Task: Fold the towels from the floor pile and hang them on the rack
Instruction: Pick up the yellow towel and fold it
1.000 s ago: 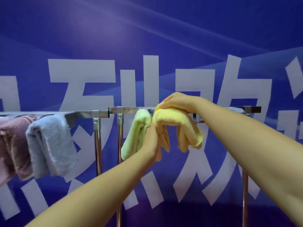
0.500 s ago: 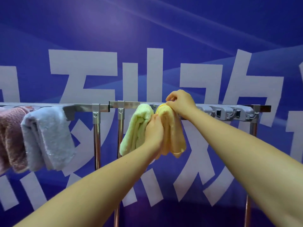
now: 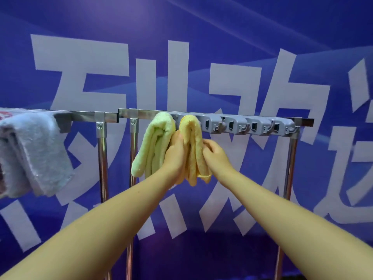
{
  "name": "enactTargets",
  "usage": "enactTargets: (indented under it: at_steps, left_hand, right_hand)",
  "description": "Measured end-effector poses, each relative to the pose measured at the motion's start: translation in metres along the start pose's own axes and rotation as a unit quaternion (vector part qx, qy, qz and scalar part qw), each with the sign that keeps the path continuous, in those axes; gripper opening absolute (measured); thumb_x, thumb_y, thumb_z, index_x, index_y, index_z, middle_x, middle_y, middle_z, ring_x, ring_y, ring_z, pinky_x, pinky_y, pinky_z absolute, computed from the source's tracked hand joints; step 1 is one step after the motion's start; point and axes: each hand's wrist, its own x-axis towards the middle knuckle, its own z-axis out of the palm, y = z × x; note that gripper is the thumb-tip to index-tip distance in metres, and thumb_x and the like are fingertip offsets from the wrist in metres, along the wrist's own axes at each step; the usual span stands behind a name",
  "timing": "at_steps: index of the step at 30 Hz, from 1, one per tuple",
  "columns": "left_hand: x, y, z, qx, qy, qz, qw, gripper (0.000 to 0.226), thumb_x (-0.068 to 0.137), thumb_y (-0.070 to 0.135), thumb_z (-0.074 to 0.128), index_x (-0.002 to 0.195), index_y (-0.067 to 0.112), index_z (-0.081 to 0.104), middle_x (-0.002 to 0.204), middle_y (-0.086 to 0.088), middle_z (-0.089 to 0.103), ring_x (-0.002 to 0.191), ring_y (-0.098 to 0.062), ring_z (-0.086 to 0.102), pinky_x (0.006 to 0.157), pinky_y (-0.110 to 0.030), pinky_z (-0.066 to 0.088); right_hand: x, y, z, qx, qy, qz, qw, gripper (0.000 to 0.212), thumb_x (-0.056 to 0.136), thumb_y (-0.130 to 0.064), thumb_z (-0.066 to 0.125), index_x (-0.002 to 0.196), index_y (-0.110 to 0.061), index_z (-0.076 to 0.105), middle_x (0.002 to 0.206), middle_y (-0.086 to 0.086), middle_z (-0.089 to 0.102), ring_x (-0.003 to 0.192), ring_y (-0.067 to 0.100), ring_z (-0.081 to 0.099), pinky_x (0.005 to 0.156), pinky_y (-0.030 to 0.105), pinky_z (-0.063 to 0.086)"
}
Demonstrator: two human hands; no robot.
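Note:
A folded yellow towel (image 3: 194,142) hangs over the metal rack bar (image 3: 302,120) near its middle. Right beside it on the left hangs a folded pale green towel (image 3: 154,144). My left hand (image 3: 175,156) lies against the yellow towel's left side, between the two towels, thumb at the upper fold. My right hand (image 3: 215,154) is on the towel's right side with curled fingers against the cloth. The towel is pressed between both hands. The floor pile is out of view.
A folded grey-blue towel (image 3: 34,152) and a pink one (image 3: 2,118) hang on a second rack bar (image 3: 84,116) at the left. A grey strip of clips (image 3: 252,126) runs along the right bar. A blue banner wall stands close behind.
My right hand came down from the top of the yellow towel at the bar to its right side. The towel now hangs narrower and straighter. My left hand stayed on its left side.

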Motion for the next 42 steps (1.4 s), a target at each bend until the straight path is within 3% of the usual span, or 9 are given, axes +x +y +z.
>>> enactTargets:
  at_steps: [4,8,15,17,23,32,36,39,42]
  left_hand:
    - [-0.008,-0.01,-0.01,0.045,0.014,-0.024,0.999,0.034,0.1,0.04,0.036,0.101,0.016,0.059,0.084,0.0,0.068,0.08,-0.016,0.062,0.062,-0.026,0.043]
    - [-0.018,-0.014,-0.011,0.062,0.01,-0.028,0.998,0.034,0.101,0.041,0.035,0.107,0.018,0.06,0.088,0.003,0.066,0.083,-0.011,0.06,0.064,-0.025,0.042]
    - [-0.029,-0.017,-0.021,0.1,-0.02,-0.02,0.995,0.036,0.104,0.035,0.031,0.133,0.024,0.05,0.114,0.005,0.06,0.104,-0.01,0.054,0.079,-0.025,0.038]
    - [-0.032,-0.017,-0.022,0.109,-0.026,-0.023,0.993,0.034,0.104,0.032,0.031,0.129,0.023,0.052,0.114,0.003,0.061,0.106,-0.013,0.055,0.077,-0.023,0.042]
    - [-0.036,-0.029,-0.027,0.134,-0.046,-0.027,0.99,0.044,0.101,0.04,0.037,0.142,0.026,0.044,0.134,0.004,0.057,0.123,-0.015,0.053,0.108,-0.045,0.041]
    - [-0.047,-0.041,-0.028,0.139,-0.047,0.022,0.989,0.036,0.1,0.028,0.048,0.135,0.028,0.048,0.1,0.004,0.064,0.086,-0.011,0.059,0.083,-0.033,0.053]
    - [-0.049,-0.042,-0.028,0.144,-0.056,0.031,0.988,0.023,0.1,0.028,0.048,0.121,0.034,0.054,0.106,0.004,0.065,0.094,-0.013,0.061,0.091,-0.037,0.052]
    - [-0.053,-0.039,-0.03,0.134,-0.049,0.022,0.99,0.013,0.101,0.027,0.046,0.1,0.036,0.056,0.097,0.007,0.064,0.091,-0.01,0.06,0.086,-0.036,0.052]
    - [-0.06,-0.036,-0.034,0.133,-0.029,-0.001,0.991,0.016,0.102,0.024,0.043,0.095,0.027,0.058,0.092,0.009,0.061,0.09,-0.01,0.058,0.08,-0.033,0.052]
  right_hand:
    - [-0.036,0.035,0.01,0.041,0.047,0.163,0.985,0.031,0.088,-0.043,0.057,0.108,-0.019,0.056,0.101,-0.001,0.061,0.08,0.013,0.059,0.068,0.03,0.051]
    - [-0.059,0.045,0.019,0.225,0.036,0.333,0.915,0.029,0.086,-0.031,0.067,0.094,-0.003,0.063,0.082,0.01,0.066,0.066,0.017,0.063,0.051,0.024,0.048]
    - [-0.068,0.032,0.03,0.422,0.076,0.301,0.852,0.03,0.09,-0.035,0.059,0.093,-0.006,0.063,0.084,0.012,0.069,0.07,0.021,0.069,0.053,0.024,0.05]
    - [-0.071,0.026,0.033,0.419,0.116,0.277,0.857,0.038,0.089,-0.044,0.059,0.095,-0.006,0.063,0.085,0.012,0.071,0.07,0.021,0.07,0.058,0.027,0.051]
    - [-0.067,0.023,0.041,0.261,0.177,0.239,0.918,0.032,0.089,-0.041,0.062,0.098,-0.011,0.061,0.078,0.004,0.066,0.062,0.013,0.063,0.056,0.023,0.051]
    - [-0.061,0.029,0.031,0.299,0.275,0.228,0.885,0.011,0.09,-0.005,0.055,0.091,-0.009,0.065,0.068,0.001,0.065,0.061,0.01,0.06,0.067,0.023,0.051]
    - [-0.072,0.039,0.016,0.486,0.191,0.204,0.828,0.012,0.09,-0.004,0.06,0.102,-0.007,0.064,0.082,0.004,0.068,0.074,0.013,0.065,0.063,0.021,0.049]
    - [-0.085,0.05,0.002,0.527,0.084,0.206,0.821,0.012,0.092,-0.017,0.058,0.101,-0.013,0.065,0.089,-0.001,0.07,0.087,0.013,0.065,0.074,0.026,0.045]
    - [-0.102,0.057,-0.004,0.527,0.079,0.255,0.807,0.012,0.092,-0.02,0.059,0.1,-0.014,0.066,0.092,-0.001,0.07,0.089,0.014,0.063,0.072,0.025,0.045]
